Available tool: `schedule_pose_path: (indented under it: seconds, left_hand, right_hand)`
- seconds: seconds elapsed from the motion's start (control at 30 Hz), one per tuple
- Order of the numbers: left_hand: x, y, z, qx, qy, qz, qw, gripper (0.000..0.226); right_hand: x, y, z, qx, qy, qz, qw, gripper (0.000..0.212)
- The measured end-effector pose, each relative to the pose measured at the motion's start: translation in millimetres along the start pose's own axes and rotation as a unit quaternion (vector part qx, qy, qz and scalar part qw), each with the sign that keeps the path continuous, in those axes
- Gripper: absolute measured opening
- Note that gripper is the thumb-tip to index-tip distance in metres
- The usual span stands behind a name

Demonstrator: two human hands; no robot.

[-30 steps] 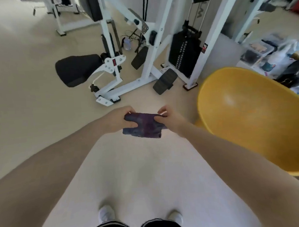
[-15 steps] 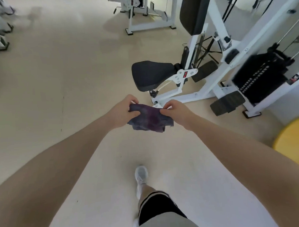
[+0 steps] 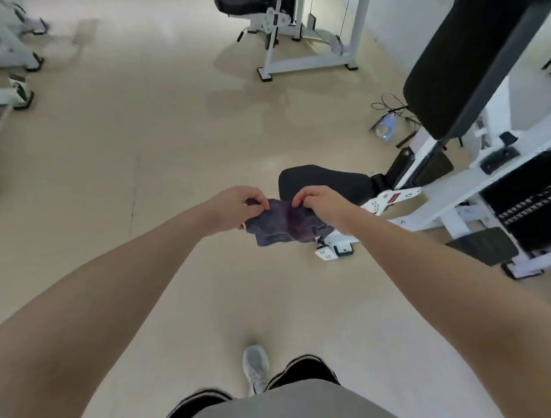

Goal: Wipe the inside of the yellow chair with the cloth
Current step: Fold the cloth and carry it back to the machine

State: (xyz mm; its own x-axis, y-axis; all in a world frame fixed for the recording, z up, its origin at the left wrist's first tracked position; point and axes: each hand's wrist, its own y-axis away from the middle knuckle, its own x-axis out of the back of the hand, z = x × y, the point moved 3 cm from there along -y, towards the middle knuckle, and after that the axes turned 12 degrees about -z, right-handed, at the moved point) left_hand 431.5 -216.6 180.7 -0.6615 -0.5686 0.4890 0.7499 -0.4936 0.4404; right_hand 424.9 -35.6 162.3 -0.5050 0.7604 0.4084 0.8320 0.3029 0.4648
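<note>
Over on the far left, white machine frames (image 3: 5, 59) stood along the edge of the pale floor (image 3: 123, 146), blurred and cut off by the picture's edge. Moving in, the left hand (image 3: 236, 207) was out in front at about mid-frame, its fingers (image 3: 261, 203) curled down and pinching the left upper edge of the cloth (image 3: 281, 222). The cloth itself, a dark purple and blue rag, hung crumpled in the air between the two hands, above the floor and touching nothing else. Just beside it, the right hand (image 3: 321, 205) mirrored the first, fingers bent and nipping the cloth's right upper edge, thumb tucked under. Both forearms ran bare from the lower corners up to the hands.

Below, a grey-white shoe (image 3: 256, 367) pointed forward on the floor, with dark shorts (image 3: 303, 370) and a grey shirt hem at the bottom edge.

Behind the right hand sat a black padded seat (image 3: 326, 183) on a white exercise machine (image 3: 426, 211), its tall black back pad (image 3: 469, 58) tilted above and a black weight stack (image 3: 533, 210) to the right. A plastic bottle (image 3: 386, 128) and tangled cable lay on the floor near it. At the top stood another white machine (image 3: 304, 33). The yellow chair was nowhere in this view.
</note>
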Motion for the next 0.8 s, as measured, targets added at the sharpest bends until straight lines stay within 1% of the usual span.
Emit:
schedule_pose_path:
  seconds: [0.07,0.1,0.13,0.23,0.3,0.33,0.37,0.4,0.43,0.5,0.57,0.63,0.7,0.77,0.8]
  left_hand:
    - [29,-25,3,-0.003,-0.014,-0.012,1.000,0.019]
    - [43,-38,4,-0.003,-0.033,-0.025,0.999,0.020]
    - [54,-53,6,-0.003,-0.057,-0.039,0.998,0.020]
    - [85,-101,9,-0.016,-0.101,-0.065,0.993,0.021]
    - [103,-135,7,-0.028,-0.121,-0.080,0.989,0.021]
    - [111,-153,5,-0.035,-0.141,-0.090,0.985,0.022]
    - [118,-172,4,-0.042,-0.161,-0.105,0.981,0.023]
    - [126,-190,2,-0.050,-0.177,-0.121,0.976,0.023]
    - [139,-214,1,-0.059,-0.192,-0.139,0.970,0.022]
    - [157,-245,0,-0.071,-0.201,-0.166,0.963,0.019]
    - [186,-293,5,-0.094,-0.217,-0.193,0.952,0.017]
    - [208,-340,14,-0.118,-0.237,-0.206,0.942,0.015]
    - [219,-382,26,-0.147,-0.224,-0.217,0.939,0.014]
    - [214,-413,33,-0.168,-0.225,-0.247,0.927,0.017]
    - [206,-425,34,-0.177,-0.239,-0.278,0.913,0.019]
  right_hand:
    - [14,-28,-13,0.021,0.125,-0.025,0.992,0.014]
    - [20,-42,-17,0.028,0.191,-0.032,0.981,0.015]
    - [24,-54,-19,0.031,0.240,-0.032,0.970,0.023]
    - [37,-86,-22,0.008,0.312,-0.002,0.950,0.053]
    - [46,-110,-23,-0.030,0.374,0.032,0.926,0.063]
    - [50,-124,-22,-0.048,0.401,0.050,0.914,0.063]
    - [57,-140,-21,-0.065,0.415,0.066,0.905,0.056]
    - [64,-156,-19,-0.077,0.410,0.079,0.905,0.046]
    - [74,-177,-19,-0.090,0.384,0.091,0.915,0.033]
    - [89,-205,-16,-0.102,0.303,0.085,0.944,0.015]
    - [113,-244,-12,-0.115,0.179,0.112,0.971,0.008]
    - [134,-274,-5,-0.118,0.044,0.161,0.979,0.011]
    - [148,-293,4,-0.124,-0.101,0.203,0.966,0.022]
    - [151,-298,18,-0.136,-0.227,0.254,0.930,0.030]
    - [148,-297,27,-0.148,-0.271,0.291,0.905,0.033]
